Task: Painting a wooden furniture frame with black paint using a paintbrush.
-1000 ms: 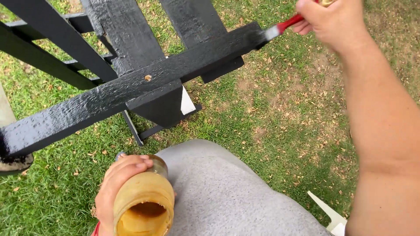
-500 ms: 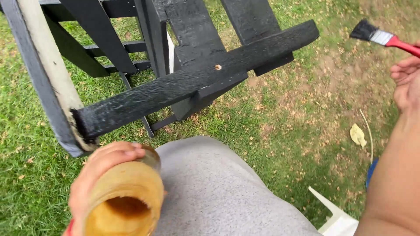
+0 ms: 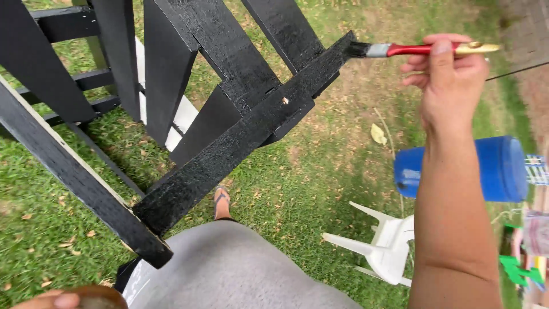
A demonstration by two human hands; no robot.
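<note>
— Grass [image 3: 320, 171] spreads beneath our black wooden frame [image 3: 229, 131]; right of the frame lie a blue barrel [image 3: 492, 169] and white chair [image 3: 383, 246].
— Our right hand [image 3: 449, 80] pinches the red-handled brush [image 3: 400, 50], bristles touching the frame's top beam end.
— Below the frame, our left hand [image 3: 51, 298] shows only fingertips on a jar [image 3: 94, 297]; we can't tell its grip.

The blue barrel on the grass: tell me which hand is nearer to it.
Right. The right hand holds the paintbrush just above the blue barrel, with its forearm crossing in front of it. The left hand sits at the bottom left corner, far across the view.
</note>
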